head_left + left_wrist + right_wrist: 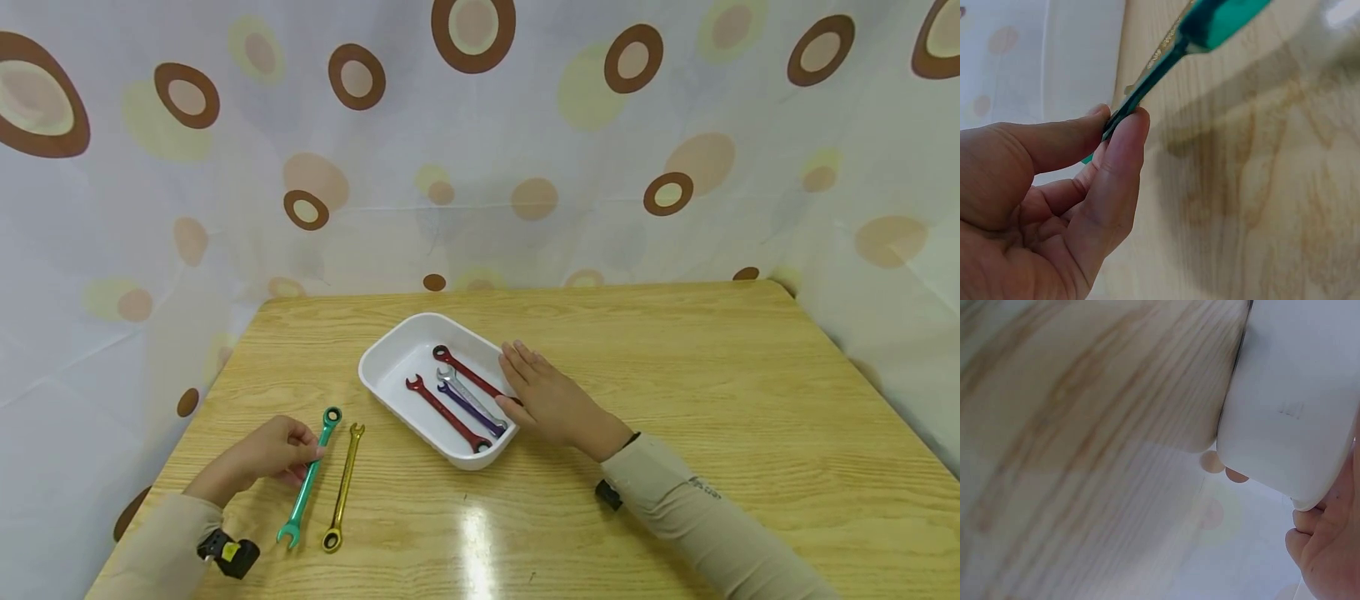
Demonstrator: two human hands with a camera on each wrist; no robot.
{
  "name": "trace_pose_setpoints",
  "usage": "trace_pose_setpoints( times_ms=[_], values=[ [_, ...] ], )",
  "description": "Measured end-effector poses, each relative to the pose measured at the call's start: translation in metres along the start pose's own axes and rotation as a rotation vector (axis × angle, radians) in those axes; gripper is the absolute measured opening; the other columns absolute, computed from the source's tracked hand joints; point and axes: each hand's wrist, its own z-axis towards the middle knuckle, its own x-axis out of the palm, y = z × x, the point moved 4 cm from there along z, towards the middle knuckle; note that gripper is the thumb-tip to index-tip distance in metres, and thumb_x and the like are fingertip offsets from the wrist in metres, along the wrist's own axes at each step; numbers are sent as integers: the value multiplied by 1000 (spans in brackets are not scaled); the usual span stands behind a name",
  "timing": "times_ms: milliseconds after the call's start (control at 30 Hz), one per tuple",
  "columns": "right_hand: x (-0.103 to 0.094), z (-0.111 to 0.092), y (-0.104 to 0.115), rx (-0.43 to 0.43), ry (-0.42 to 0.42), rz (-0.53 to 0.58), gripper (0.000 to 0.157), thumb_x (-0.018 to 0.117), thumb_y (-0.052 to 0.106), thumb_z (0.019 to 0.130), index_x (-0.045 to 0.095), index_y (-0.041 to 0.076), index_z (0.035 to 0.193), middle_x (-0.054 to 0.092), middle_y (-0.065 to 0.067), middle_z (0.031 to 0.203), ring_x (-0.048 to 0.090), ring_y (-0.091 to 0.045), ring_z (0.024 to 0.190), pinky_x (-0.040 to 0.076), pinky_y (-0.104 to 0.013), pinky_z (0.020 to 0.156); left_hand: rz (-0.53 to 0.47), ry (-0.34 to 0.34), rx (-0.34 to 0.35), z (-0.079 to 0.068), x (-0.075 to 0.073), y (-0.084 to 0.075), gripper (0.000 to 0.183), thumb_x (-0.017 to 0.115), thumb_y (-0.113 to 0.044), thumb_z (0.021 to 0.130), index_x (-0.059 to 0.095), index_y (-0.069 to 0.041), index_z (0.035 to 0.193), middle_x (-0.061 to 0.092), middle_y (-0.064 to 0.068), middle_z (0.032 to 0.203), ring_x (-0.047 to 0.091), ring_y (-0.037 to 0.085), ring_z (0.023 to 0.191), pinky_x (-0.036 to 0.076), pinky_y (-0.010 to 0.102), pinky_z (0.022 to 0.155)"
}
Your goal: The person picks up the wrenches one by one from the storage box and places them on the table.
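Observation:
My left hand (273,454) pinches a green combination wrench (303,493) between thumb and fingers near the middle of its shaft. In the left wrist view the green wrench (1159,70) slants up from the fingertips, its near end large and blurred. A gold wrench (345,490) lies on the table just right of it. My right hand (558,404) rests at the right rim of a white plastic tub (390,354), fingers straight and thumb over the edge. Inside lie two red wrenches (448,415), a silver wrench (471,390) and a purple wrench (468,407).
The wood-grain table (675,350) extends on both sides of the tub. A white curtain (480,233) with brown and yellow dots hangs behind and beside it. Black wrist cameras (231,557) sit on both sleeves.

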Motion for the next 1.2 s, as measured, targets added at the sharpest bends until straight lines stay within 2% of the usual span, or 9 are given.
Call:
trace_pose_setpoints(
  times_ms=[167,500,833,1200],
  values=[
    [0,0,0,-1,-5,2,65,37,39,103,25,-8,147,20,-23,155,14,-35,145,19,-46,117,2,-21,-42,-1,5,3,17,59,-10,95,57,5,87,57,4,67,58,12,59,57,30,55],
    [0,0,1,12,11,4,66,36,39,103,23,-7,147,18,-22,156,12,-34,145,19,-46,117,50,-73,-67,1,9,9,16,61,-8,93,58,4,83,57,5,66,59,13,56,57,31,54],
    [-1,-1,0,9,-1,10,65,37,39,103,24,-7,147,18,-23,156,12,-34,146,17,-44,118,112,-132,-136,4,9,6,17,63,-9,92,58,2,79,58,8,67,60,14,54,56,31,52],
    [1,0,-1,14,-6,12,65,35,40,103,24,-7,147,18,-22,156,12,-33,146,17,-43,118,163,-164,-146,4,7,6,19,67,-9,89,61,3,75,58,9,64,60,14,53,57,30,52]
  ],
)
